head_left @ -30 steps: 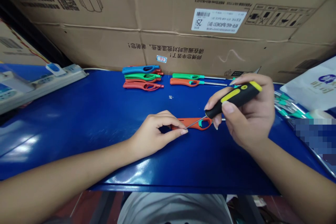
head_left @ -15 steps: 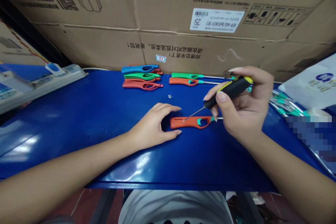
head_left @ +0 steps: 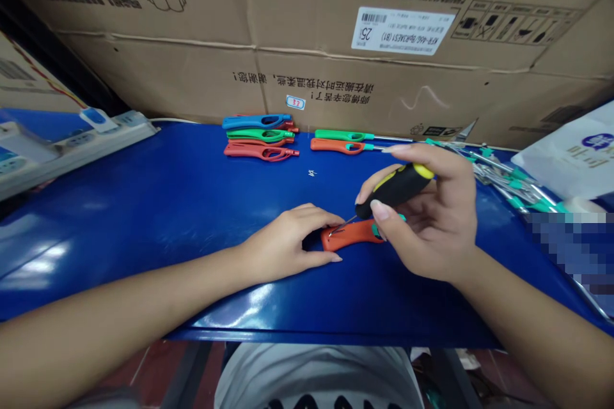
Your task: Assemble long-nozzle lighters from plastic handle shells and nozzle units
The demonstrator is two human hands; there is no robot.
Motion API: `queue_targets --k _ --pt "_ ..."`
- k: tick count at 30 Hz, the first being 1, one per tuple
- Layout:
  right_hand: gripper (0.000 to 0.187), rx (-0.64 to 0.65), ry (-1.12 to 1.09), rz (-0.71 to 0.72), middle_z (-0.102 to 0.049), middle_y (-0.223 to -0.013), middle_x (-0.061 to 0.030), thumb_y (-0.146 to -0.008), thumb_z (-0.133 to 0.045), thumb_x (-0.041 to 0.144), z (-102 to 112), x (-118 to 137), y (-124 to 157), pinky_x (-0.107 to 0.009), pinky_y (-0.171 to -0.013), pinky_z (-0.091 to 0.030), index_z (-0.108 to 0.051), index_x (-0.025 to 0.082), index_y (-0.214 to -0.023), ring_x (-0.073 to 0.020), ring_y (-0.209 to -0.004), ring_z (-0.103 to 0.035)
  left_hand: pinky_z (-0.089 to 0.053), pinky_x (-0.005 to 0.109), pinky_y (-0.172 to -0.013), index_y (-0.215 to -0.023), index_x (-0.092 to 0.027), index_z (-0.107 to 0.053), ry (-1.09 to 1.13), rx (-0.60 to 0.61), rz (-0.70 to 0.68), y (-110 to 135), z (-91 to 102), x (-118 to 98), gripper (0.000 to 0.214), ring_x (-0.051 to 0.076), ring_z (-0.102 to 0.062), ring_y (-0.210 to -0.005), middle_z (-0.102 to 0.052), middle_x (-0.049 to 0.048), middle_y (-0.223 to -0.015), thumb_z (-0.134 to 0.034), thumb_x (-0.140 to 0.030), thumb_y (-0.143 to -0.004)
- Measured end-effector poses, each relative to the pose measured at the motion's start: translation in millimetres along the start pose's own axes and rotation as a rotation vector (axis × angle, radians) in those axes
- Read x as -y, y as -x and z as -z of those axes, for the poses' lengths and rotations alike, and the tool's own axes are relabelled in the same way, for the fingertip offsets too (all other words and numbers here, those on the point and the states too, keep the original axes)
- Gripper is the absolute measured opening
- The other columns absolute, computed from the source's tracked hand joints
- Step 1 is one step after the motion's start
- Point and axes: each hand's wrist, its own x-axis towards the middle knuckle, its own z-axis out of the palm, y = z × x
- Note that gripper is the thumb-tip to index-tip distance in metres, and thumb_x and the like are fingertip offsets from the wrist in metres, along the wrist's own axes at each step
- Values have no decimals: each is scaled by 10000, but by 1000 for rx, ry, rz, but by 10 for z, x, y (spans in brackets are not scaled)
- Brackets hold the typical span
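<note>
An orange gas lighter point(head_left: 352, 236) with a teal trigger lies on the blue table, slightly tilted. My left hand point(head_left: 283, 243) rests around its left end, thumb below and fingers above. Those fingers are apart; a gap shows between palm and lighter, and whether the fingertips touch it is unclear. My right hand point(head_left: 432, 217) is closed around a black and yellow screwdriver point(head_left: 396, 190). Its thin shaft slopes down to the left, the tip at the lighter's handle near its left end. A small shiny spot shows there. My right hand hides the lighter's right end.
Small white pieces point(head_left: 311, 173) lie beyond my hands. Red, green and blue lighter shells point(head_left: 261, 151) are stacked at the back, beside a green lighter point(head_left: 338, 135) and an orange one point(head_left: 330, 144). Metal tubes with teal parts point(head_left: 515, 182) lie right; a power strip point(head_left: 115, 134) lies left.
My right hand and the screwdriver have moved left and down, bringing the tip towards the lighter's left end. My left hand has shifted slightly right and down. The lighter has turned a little.
</note>
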Motion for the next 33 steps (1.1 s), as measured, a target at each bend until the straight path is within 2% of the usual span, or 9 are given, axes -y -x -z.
queue_targets --k 4,8,13,16,21,24,26,29,33 --pt "650 -9 -14 82 -568 -1236 -82 -837 -654 56 -26 4 4 -328 -547 -601 -490 336 -1400 -191 -806 -694 -540 336 -942 -1191 -175 -665 3 -31 -2 0 15 -39 385 212 -681 -1032 -736 75 -1109 -788 -329 -860" --pt "642 -59 52 125 -579 -1281 -93 -833 -652 50 -17 63 -33 -328 -559 -616 -469 351 -1369 -186 -795 -703 -538 330 -909 -1085 -183 -684 8 -91 -41 -8 53 -73 200 198 -677 -992 -742 63 -1052 -720 -236 -895" --pt "557 -80 54 99 -670 -1032 -65 -894 -619 70 5 90 -52 -314 -553 -620 -461 354 -1347 -192 -764 -706 -550 340 -901 -964 -176 -695 19 -170 -83 -17 64 -87 61 191 -690 -955 -752 67 -981 -693 -199 -908" --pt "569 -78 4 89 -675 -1069 -72 -869 -650 61 -3 90 -40 -319 -564 -623 -473 335 -1334 -198 -792 -714 -562 325 -887 -928 -175 -711 24 -204 -103 -24 60 -89 27 182 -699 -947 -756 69 -965 -688 -179 -915" --pt "564 -89 1 55 -601 -1324 -127 -807 -685 32 -26 98 -29 -297 -566 -623 -533 286 -1286 -176 -802 -715 -562 314 -874 -913 -171 -733 9 -194 -124 -33 63 -71 38 173 -706 -926 -763 72 -970 -695 -176 -918" --pt "575 -73 6 52 -619 -1307 -108 -837 -674 69 -34 77 -19 -271 -499 -593 -519 325 -1328 -177 -790 -708 -554 325 -889 -924 -184 -735 -4 -175 -119 -32 66 -61 34 178 -704 -940 -765 67 -997 -707 -199 -913" --pt "565 -87 7 52 -612 -1298 -93 -860 -669 99 -37 53 -8 -263 -474 -579 -516 352 -1342 -180 -793 -704 -541 335 -919 -993 -186 -727 -11 -153 -103 -30 69 -65 118 189 -698 -981 -762 66 -1045 -747 -227 -885" --pt "564 -89 -12 32 -583 -1296 -87 -866 -676 117 -38 21 10 -284 -494 -592 -524 355 -1354 -188 -811 -702 -522 355 -959 -1126 -190 -685 -24 -98 -74 -25 73 -75 331 211 -685 -1036 -752 63 -1111 -807 -272 -830" --pt "563 -54 -19 8 -590 -1254 -79 -862 -694 131 -33 7 23 -330 -557 -620 -536 353 -1355 -200 -815 -696 -512 379 -972 -1201 -205 -647 -52 -29 -54 -19 67 -63 417 237 -676 -1067 -741 63 -1161 -802 -288 -824"
